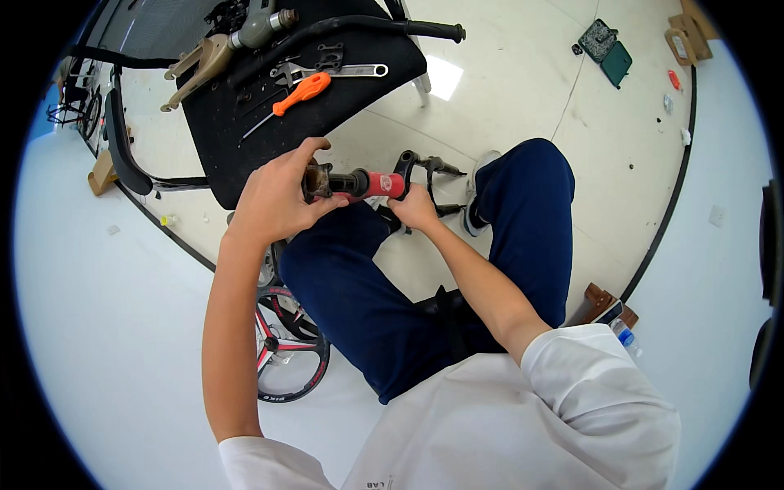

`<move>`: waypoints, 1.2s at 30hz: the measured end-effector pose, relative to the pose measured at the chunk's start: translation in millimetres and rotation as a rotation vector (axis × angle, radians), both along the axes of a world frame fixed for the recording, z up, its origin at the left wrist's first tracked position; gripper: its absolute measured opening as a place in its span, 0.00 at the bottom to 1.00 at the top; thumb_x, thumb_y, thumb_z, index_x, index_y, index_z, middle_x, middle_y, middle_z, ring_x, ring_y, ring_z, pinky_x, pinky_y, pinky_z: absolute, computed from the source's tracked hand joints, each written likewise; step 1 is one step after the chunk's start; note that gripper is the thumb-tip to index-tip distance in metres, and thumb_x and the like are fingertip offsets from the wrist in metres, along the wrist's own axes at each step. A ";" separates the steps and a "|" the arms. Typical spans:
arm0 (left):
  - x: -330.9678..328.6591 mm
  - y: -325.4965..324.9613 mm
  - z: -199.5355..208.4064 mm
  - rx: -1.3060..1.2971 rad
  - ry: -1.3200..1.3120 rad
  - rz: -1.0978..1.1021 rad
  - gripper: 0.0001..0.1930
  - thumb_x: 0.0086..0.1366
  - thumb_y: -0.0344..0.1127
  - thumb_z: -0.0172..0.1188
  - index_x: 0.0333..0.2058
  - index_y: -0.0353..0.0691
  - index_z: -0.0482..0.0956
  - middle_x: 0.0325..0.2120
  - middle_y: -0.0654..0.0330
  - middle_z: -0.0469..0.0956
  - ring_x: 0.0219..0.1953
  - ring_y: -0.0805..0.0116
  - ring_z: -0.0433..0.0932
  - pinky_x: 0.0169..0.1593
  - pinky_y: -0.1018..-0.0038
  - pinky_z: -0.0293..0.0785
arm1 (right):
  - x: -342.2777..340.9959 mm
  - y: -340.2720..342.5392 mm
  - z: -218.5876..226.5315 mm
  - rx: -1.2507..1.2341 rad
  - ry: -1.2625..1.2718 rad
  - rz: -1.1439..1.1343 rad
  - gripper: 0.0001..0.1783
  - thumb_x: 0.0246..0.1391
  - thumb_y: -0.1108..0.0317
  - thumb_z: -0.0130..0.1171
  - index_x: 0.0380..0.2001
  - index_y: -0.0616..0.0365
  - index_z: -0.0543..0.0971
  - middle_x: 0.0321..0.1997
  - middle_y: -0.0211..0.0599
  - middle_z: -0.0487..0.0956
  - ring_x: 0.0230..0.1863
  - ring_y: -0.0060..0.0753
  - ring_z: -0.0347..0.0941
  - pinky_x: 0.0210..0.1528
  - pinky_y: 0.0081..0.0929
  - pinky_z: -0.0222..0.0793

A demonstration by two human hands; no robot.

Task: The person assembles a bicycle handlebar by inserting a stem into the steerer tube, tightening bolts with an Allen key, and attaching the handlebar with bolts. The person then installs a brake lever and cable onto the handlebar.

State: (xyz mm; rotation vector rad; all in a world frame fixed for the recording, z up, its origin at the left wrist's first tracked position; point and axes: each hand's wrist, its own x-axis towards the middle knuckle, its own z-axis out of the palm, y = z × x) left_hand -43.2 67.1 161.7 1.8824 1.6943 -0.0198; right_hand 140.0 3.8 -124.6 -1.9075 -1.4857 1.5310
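Over my lap I hold a bicycle fork (384,184) lying on its side, with a red tube section, a black clamp at its left end and two black legs pointing right. My left hand (282,192) grips the clamp end, thumb below and fingers above. Around the lower side of the red tube, near the fork crown, my right hand (416,207) is closed. Just beyond, on a black chair seat (343,114), lie an orange-handled screwdriver (302,93), an adjustable wrench (359,71) and a black bracket (330,57).
A black handlebar (376,26) and a tan forked part (200,65) rest at the seat's far side. Bicycle wheels (292,347) stand left of my legs. An open green case (606,54) lies on the tiled floor at far right. A bottle (624,333) is behind my right side.
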 end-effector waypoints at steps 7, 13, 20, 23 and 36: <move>-12.6 4.4 -8.3 0.005 0.058 0.071 0.25 0.48 0.45 0.77 0.35 0.36 0.74 0.23 0.49 0.79 0.29 0.49 0.80 0.35 0.62 0.74 | 5.1 22.1 16.5 -0.131 0.067 0.284 0.18 0.42 0.59 0.65 0.28 0.66 0.82 0.29 0.61 0.81 0.37 0.60 0.81 0.42 0.44 0.76; -18.6 2.4 -12.9 0.051 0.047 0.086 0.22 0.49 0.42 0.76 0.34 0.36 0.73 0.22 0.48 0.78 0.29 0.46 0.79 0.35 0.60 0.74 | 1.3 19.5 16.5 -0.099 0.036 0.244 0.20 0.40 0.58 0.66 0.30 0.66 0.83 0.29 0.62 0.81 0.36 0.61 0.80 0.42 0.45 0.76; -23.0 -6.4 -12.6 0.092 0.037 0.065 0.21 0.48 0.40 0.75 0.34 0.37 0.73 0.25 0.50 0.80 0.32 0.48 0.81 0.36 0.60 0.75 | 10.5 18.5 32.1 -0.067 0.001 0.312 0.29 0.40 0.54 0.72 0.40 0.68 0.81 0.37 0.56 0.83 0.42 0.56 0.81 0.47 0.41 0.76; -28.1 -17.6 -17.0 0.162 0.006 0.015 0.21 0.46 0.37 0.74 0.35 0.38 0.74 0.27 0.52 0.80 0.34 0.48 0.80 0.38 0.57 0.75 | 26.9 38.7 65.2 0.085 0.000 0.307 0.31 0.42 0.54 0.72 0.42 0.70 0.80 0.37 0.54 0.83 0.41 0.52 0.82 0.47 0.38 0.77; -51.9 -67.5 -28.8 0.337 -0.352 0.295 0.25 0.45 0.26 0.73 0.45 0.37 0.78 0.47 0.53 0.77 0.50 0.51 0.78 0.54 0.65 0.75 | -54.2 243.9 173.0 0.845 -0.129 0.591 0.22 0.50 0.62 0.67 0.49 0.56 0.82 0.48 0.48 0.79 0.52 0.51 0.76 0.57 0.40 0.71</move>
